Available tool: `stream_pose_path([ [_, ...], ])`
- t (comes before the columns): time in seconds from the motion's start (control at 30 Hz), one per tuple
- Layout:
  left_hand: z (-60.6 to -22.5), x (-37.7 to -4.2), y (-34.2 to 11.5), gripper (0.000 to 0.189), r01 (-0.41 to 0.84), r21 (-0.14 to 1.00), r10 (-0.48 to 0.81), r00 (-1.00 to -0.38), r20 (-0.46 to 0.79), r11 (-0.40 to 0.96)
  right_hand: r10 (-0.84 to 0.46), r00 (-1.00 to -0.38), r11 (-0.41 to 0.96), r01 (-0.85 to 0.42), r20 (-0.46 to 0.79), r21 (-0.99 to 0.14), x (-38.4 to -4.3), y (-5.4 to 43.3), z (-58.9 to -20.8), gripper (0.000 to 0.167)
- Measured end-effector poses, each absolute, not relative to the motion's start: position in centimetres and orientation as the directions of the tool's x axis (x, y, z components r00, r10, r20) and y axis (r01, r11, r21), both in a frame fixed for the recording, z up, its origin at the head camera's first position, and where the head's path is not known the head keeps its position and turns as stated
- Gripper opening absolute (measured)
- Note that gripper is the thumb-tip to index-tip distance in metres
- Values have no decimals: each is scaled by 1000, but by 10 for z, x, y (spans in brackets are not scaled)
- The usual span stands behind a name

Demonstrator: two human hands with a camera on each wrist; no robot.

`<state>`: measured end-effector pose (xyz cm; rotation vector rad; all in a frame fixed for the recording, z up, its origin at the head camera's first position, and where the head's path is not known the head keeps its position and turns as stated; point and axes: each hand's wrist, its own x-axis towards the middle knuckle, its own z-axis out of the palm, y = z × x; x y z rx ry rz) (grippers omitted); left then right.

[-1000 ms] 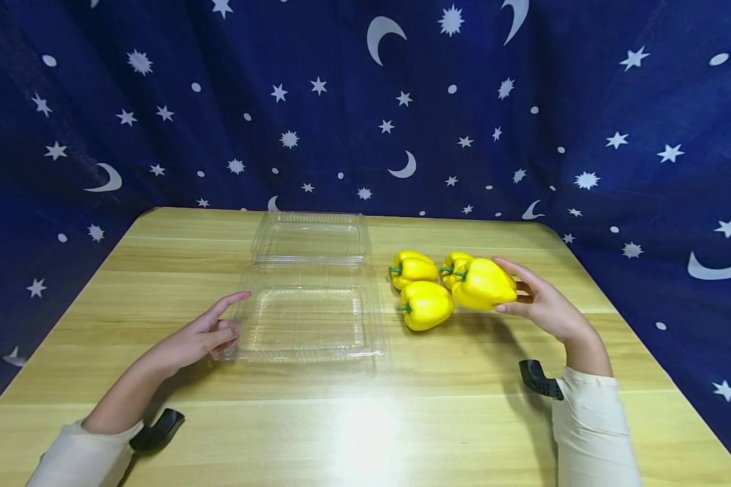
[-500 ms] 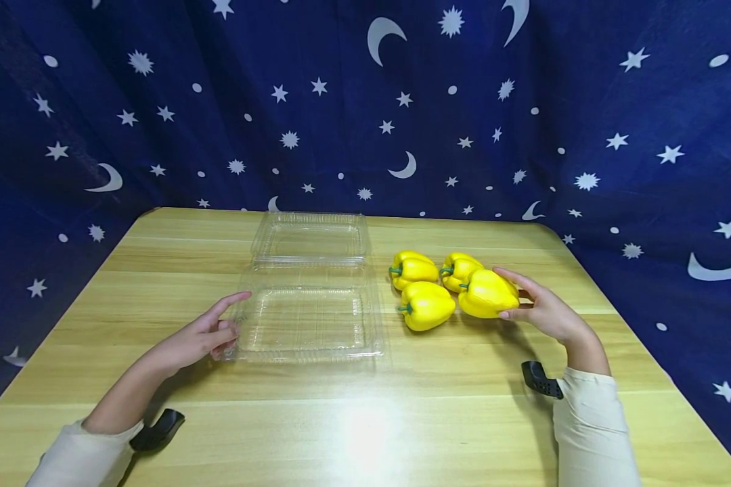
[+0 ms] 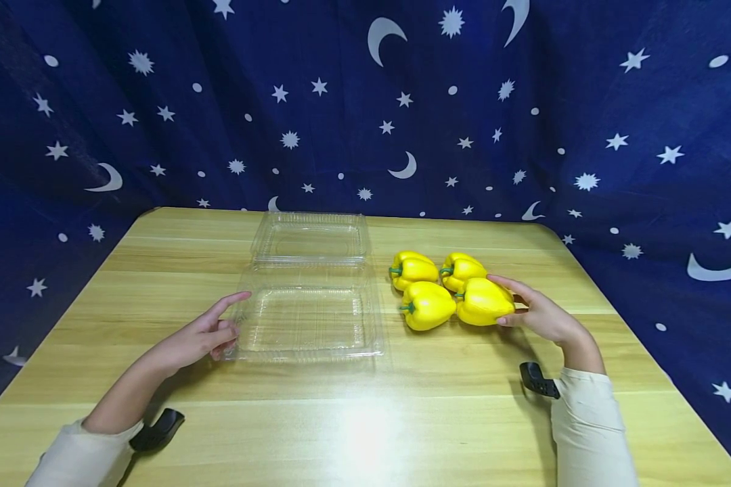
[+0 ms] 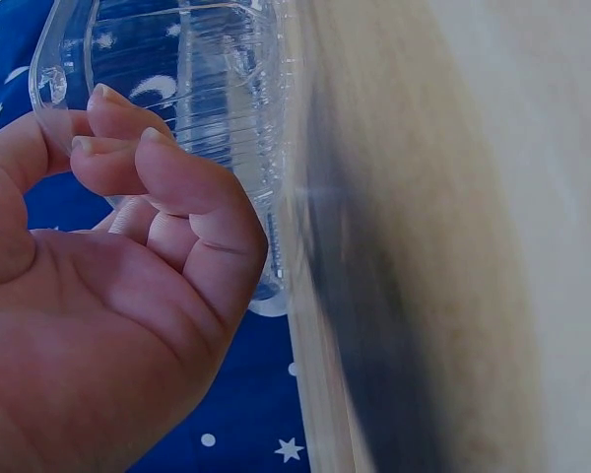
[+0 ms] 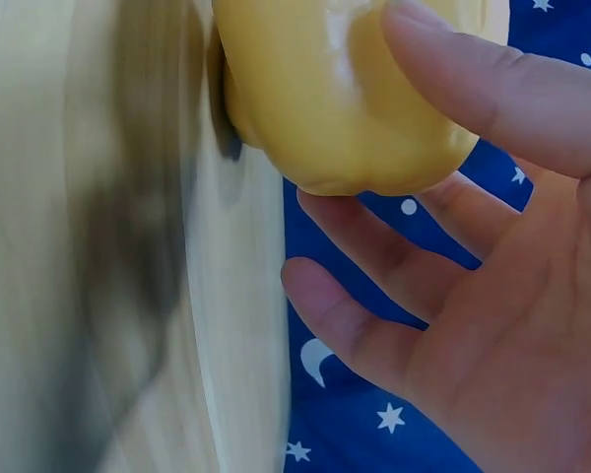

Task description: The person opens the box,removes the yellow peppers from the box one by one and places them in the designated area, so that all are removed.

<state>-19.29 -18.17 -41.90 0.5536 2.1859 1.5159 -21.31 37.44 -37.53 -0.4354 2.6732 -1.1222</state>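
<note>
My right hand [image 3: 542,314] holds a yellow bell pepper [image 3: 484,302] by its blunt end, thumb on the near side and fingers on the far side. In the right wrist view, the thumb lies against the pepper [image 5: 345,108] while the lower fingers are spread below it. Several yellow peppers sit together, among them a front-left one [image 3: 428,306], a back-left one [image 3: 414,269] and a back-right one [image 3: 461,270], green stems to the left. My left hand [image 3: 197,338] pinches the left edge of a hinged clear plastic container [image 3: 307,355], its lid [image 3: 317,237] folded back.
Under everything is a light wooden table [image 3: 365,419] with a bright glare near its front. A dark blue curtain [image 3: 341,122] with moons and stars hangs behind it and at both sides. Black wrist devices [image 3: 158,431] sit at both cuffs.
My right hand has lowered the pepper toward the tabletop, beside the front-left one and in front of the back-right one. The left hand and container stay in place.
</note>
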Motion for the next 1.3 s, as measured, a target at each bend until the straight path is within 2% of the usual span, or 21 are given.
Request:
stream_pose_path([
  [0.53, -417, -192, -180, 60, 80, 947, 549, -828, -111, 312, -366, -922, 685, -174, -128, -708, -215, 375, -381, 71],
  [1.3, -415, -190, -179, 60, 90, 943, 540, -836, -103, 320, -370, -916, 645, -132, -157, -752, -218, 376, -389, 72],
])
